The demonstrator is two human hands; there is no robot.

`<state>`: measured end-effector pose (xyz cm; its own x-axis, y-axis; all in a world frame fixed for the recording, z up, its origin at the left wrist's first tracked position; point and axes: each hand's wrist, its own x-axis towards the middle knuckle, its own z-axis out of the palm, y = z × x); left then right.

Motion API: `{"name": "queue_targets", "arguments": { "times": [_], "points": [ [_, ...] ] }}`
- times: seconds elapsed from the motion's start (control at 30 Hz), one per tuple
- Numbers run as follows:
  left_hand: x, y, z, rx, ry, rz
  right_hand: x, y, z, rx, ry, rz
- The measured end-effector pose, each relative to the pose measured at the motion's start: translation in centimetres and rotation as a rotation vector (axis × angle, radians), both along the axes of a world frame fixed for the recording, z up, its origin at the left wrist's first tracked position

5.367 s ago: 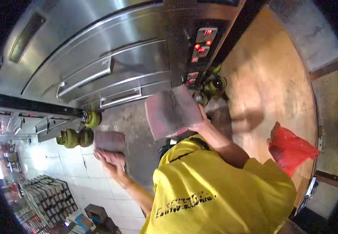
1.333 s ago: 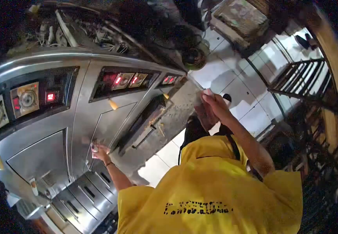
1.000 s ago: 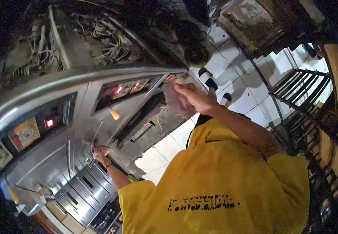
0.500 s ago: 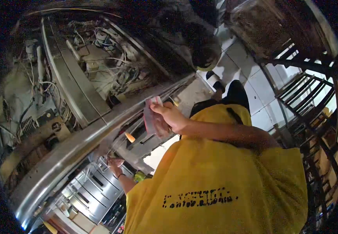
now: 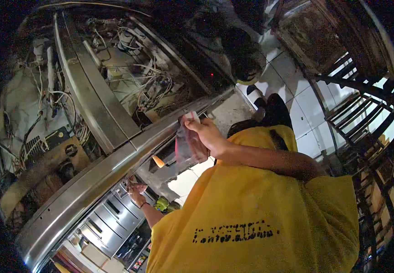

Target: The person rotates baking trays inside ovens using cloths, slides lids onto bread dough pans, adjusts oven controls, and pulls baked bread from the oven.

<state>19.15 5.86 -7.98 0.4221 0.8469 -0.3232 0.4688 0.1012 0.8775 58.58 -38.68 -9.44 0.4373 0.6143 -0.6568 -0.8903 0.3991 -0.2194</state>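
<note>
My right hand [image 5: 208, 136] is closed on a translucent bag [image 5: 188, 143] with red edging and a whitish top, its thumb pressed on the upper end. The bag looks like thin plastic and hangs beside the long metal edge [image 5: 115, 170]. Further down that edge, my left hand [image 5: 136, 196] reaches out with its fingers bent around a small pinkish piece [image 5: 138, 187]; what this is made of I cannot make out. Between the hands, an orange handle [image 5: 159, 161] sticks out below the metal edge.
Exposed wires [image 5: 158, 84] and parts fill the open metal equipment on the left. A green object [image 5: 162, 204] lies beyond my left forearm. Dark slatted racks [image 5: 361, 113] stand on the right, by the tiled floor [image 5: 297, 100]. Steel drawers [image 5: 115, 214] show at lower left.
The view has shifted slightly, so most things sit a little further right. Both hands keep their holds, and the bag hangs a bit more spread below my right hand.
</note>
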Motion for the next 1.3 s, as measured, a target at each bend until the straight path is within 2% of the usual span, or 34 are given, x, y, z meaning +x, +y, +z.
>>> {"name": "queue_targets", "arguments": {
  "times": [0.07, 0.17, 0.2, 0.23, 0.3, 0.33, 0.37, 0.4, 0.47, 0.5, 0.53, 0.6, 0.73, 0.8, 0.83, 0.9, 0.93, 1.0, 1.03, 1.1, 1.13, 1.23, 1.3],
  "points": [
    [-0.2, -0.5, -0.4, 0.215, -0.019, 0.026, -0.1, 0.1, -0.3, -0.041, -0.008, 0.003],
    [-3.4, 3.8, -3.2, 0.339, -0.092, 0.102, 0.0, 0.2, -1.0, -0.078, -0.011, 0.011],
    [2.8, -4.4, 0.3, 0.327, -0.171, 0.076, -0.1, 0.2, -1.1, -0.086, -0.025, 0.0],
    [0.3, -1.2, -1.5, 0.42, -0.05, 0.129, -0.2, 0.1, -1.2, -0.095, -0.043, -0.008],
    [0.1, -1.5, -1.9, 0.387, -0.079, 0.271, -0.4, -0.2, -1.3, -0.08, -0.052, -0.003],
    [-0.9, -0.4, -1.4, 0.202, -0.21, 0.106, -0.5, -0.3, -1.3, -0.053, -0.048, -0.005],
    [-1.9, -0.2, -2.0, 0.196, -0.225, 0.122, -0.9, -0.3, -1.2, -0.024, -0.044, -0.006],
    [-0.6, -0.9, -1.5, 0.26, -0.225, 0.131, -1.0, -0.7, 0.2, 0.001, -0.039, -0.052],
    [0.0, -1.2, -2.4, 0.318, -0.231, 0.156, -1.8, -1.2, -0.3, 0.016, -0.008, -0.034],
    [-1.0, 0.1, -2.9, 0.412, -0.253, 0.054, -2.3, -1.5, -0.8, 0.037, 0.042, -0.028],
    [-2.0, 1.1, -3.5, 0.506, -0.272, -0.048, -3.0, -1.6, -1.1, 0.062, -0.027, -0.11],
    [-2.2, 1.3, -4.2, 0.581, -0.299, -0.018, -4.4, -2.9, -3.0, 0.057, -0.051, -0.109],
    [-2.4, 1.6, -4.2, 0.528, -0.34, -0.039, -9.4, -7.5, -8.3, 0.027, -0.108, -0.16],
    [-4.0, 4.0, -5.2, 1.255, -0.106, -0.187, -13.2, -10.0, -10.3, -0.021, -0.187, -0.224],
    [-4.3, 4.5, -5.7, 1.24, -0.108, -0.2, -15.0, -11.1, -10.6, -0.083, -0.243, -0.277],
    [-3.8, 5.3, -6.4, 1.501, 0.194, -0.042, -18.7, -12.9, -11.2, -0.185, -0.273, -0.36],
    [-3.9, 4.8, -6.6, 1.489, 0.209, -0.072, -20.5, -14.2, -11.7, -0.266, -0.241, -0.312],
    [-3.3, 3.5, -6.5, 1.75, 0.514, 0.02, -23.8, -16.5, -14.4, -0.323, -0.195, -0.188],
    [-3.5, 3.6, -6.6, 1.745, 0.531, -0.004, -25.7, -16.1, -14.7, -0.333, -0.172, -0.184],
    [-4.9, 4.2, -7.2, 1.642, 0.37, -0.079, -28.0, -14.5, -14.7, -0.568, -0.265, -0.316],
    [-5.7, 5.1, -8.5, 1.638, 0.383, -0.071, -28.5, -14.0, -15.3, -0.489, -0.291, -0.293],
    [-6.9, 6.6, -9.8, 1.845, 0.26, -0.173, -29.8, -12.4, -18.8, -0.395, -0.382, -0.17],
    [-6.0, 4.4, -10.4, 1.705, 0.162, -0.031, -30.2, -9.7, -21.0, -0.351, -0.403, -0.174]
  ]
}}
